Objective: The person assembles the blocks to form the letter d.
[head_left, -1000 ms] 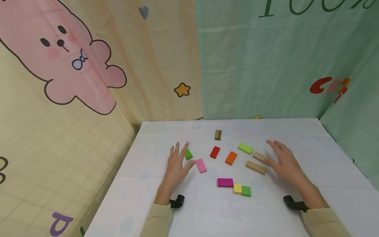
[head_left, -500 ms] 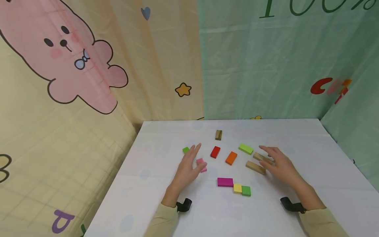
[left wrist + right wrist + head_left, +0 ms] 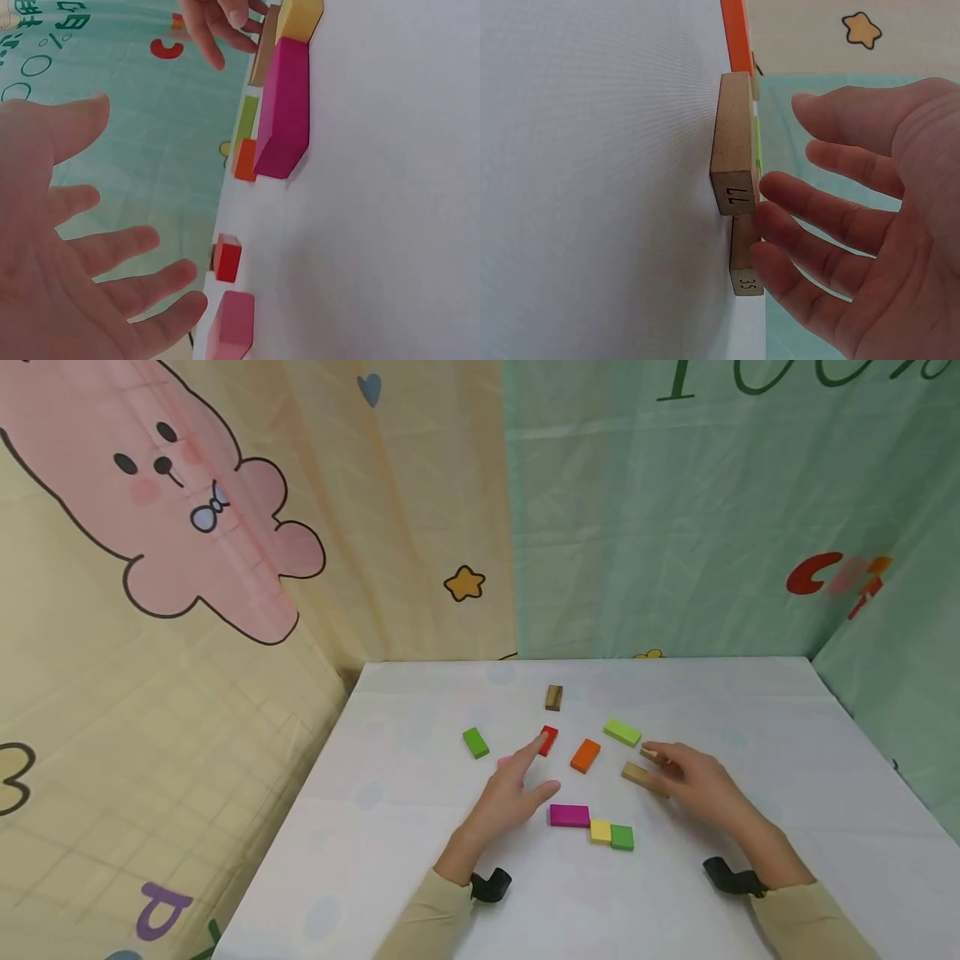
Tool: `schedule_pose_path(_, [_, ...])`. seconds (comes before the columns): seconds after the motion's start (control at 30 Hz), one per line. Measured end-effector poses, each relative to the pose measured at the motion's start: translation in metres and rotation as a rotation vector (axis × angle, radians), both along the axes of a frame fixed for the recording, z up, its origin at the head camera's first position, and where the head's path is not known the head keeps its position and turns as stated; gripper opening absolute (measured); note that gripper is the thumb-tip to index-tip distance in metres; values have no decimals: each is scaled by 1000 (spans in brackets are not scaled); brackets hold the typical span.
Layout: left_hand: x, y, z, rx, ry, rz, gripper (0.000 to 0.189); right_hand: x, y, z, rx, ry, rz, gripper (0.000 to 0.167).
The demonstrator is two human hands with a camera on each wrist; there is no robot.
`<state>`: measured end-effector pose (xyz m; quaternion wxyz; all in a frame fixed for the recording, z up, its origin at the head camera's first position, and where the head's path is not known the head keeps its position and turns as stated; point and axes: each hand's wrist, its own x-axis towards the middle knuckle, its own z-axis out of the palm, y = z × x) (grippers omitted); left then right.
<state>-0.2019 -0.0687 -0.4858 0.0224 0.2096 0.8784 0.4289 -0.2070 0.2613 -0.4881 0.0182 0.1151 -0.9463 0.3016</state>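
My left hand (image 3: 506,797) hovers over the table with its fingers spread, holding nothing. It hides most of a pink block (image 3: 232,326), and its fingertips overlap a red block (image 3: 551,737) in the head view. My right hand (image 3: 697,789) hangs loosely curved over two plain wooden blocks. One of these, marked 77 (image 3: 733,135), lies nearer me; the other, marked 35 (image 3: 744,251), is partly hidden behind it. The right fingertips are right by the wooden blocks, with a gap between thumb and fingers.
A magenta block (image 3: 570,816), a yellow block (image 3: 600,832) and a green block (image 3: 622,837) form a row in front. Orange (image 3: 585,756), lime (image 3: 622,732), green (image 3: 476,742) and dark striped wooden (image 3: 553,697) blocks lie farther back on the white table (image 3: 337,877).
My left hand has moved right, from beside the back green block across the pink one toward the red. My right hand has shifted slightly left over the wooden blocks, its fingers curving more.
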Motion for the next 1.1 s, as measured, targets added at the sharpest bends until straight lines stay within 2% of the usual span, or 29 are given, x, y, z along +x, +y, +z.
schedule_pose_path(0.2, [0,18,-5,-20,-62,-45,71,-1,0,-3,14,-1,45,51])
schedule_pose_path(0.5, [-3,45,-1,-61,-130,-106,69,-1,1,-5,15,-24,87,61])
schedule_pose_path(0.8, [-13,65,-8,-76,-123,-180,64,-1,-3,-2,-43,-132,166,76])
schedule_pose_path(1.1, [-15,77,-8,-150,-113,-163,64,-1,-5,-5,-53,-175,223,86])
